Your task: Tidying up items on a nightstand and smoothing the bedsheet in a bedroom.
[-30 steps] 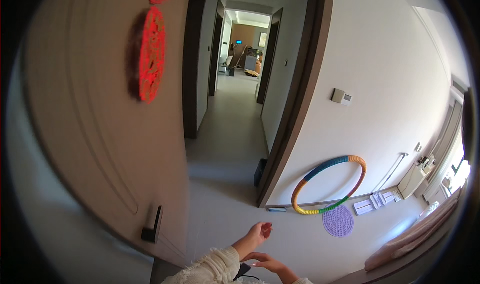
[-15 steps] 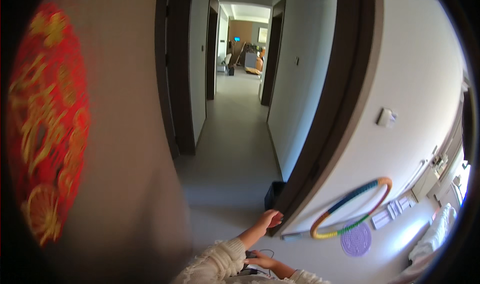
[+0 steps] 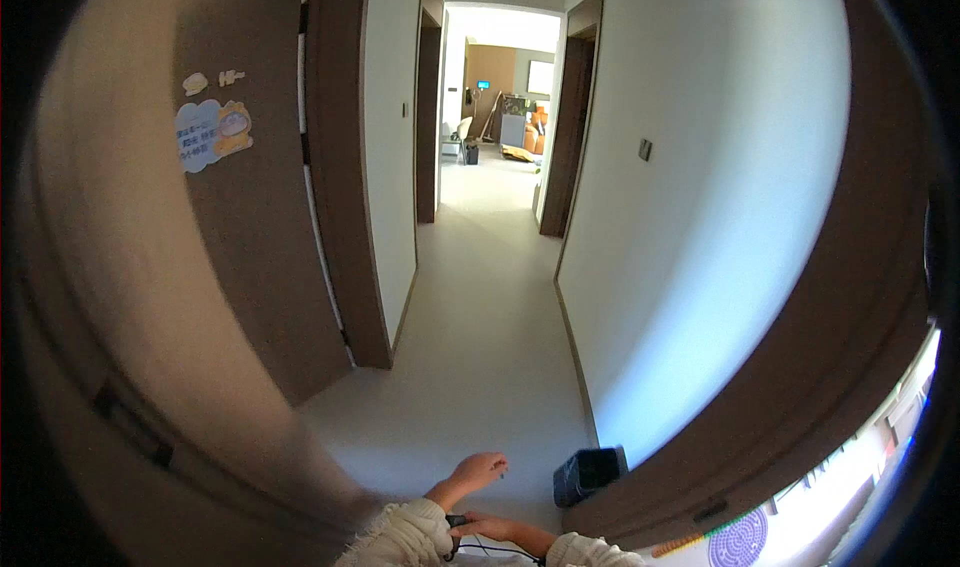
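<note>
My left hand (image 3: 482,467) is stretched out ahead over the floor, its fingers curled in loosely; nothing shows in them. Below it, close to my body, my right hand (image 3: 490,527) is closed on a small black object (image 3: 456,521), mostly hidden by the fingers and the left cuff. A thin dark cable (image 3: 490,549) loops beneath that hand. Cream knitted sleeves cover both forearms.
A doorway frames me, with a brown door jamb (image 3: 740,427) at right. Beside it stands a dark bin (image 3: 588,475). A brown door (image 3: 255,227) with stickers is at left. The hallway floor (image 3: 480,317) runs to a bright room. A purple round mat (image 3: 738,539) lies lower right.
I have moved forward into the doorway. The red and gold decoration has left view at left; the bin appears nearer, and the hoop has slid to the lower right edge.
</note>
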